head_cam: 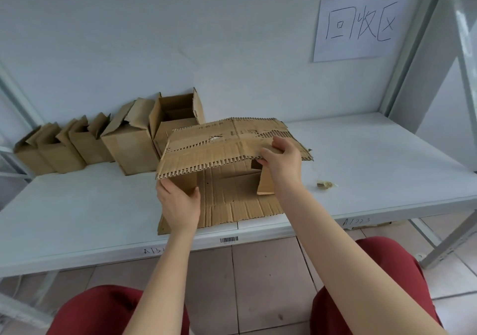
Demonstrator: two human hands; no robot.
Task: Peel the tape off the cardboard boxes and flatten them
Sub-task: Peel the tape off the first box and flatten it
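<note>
Cardboard is being gripped two ways: the right hand [282, 161] is pinching the raised top panel of the half-collapsed box [222, 148], the left hand [179, 203] is curling round its left wall. The box is resting on the shelf [374, 154], beside a row of open boxes [129, 143].

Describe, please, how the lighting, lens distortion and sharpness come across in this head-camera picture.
Head view: the light is soft and even, with only a faint shadow under the brown corrugated cardboard box; the wide-angle lens makes the grey metal upright lean and skews the pale grey shelf; the image is slightly soft, so the box's print is barely legible.
</note>
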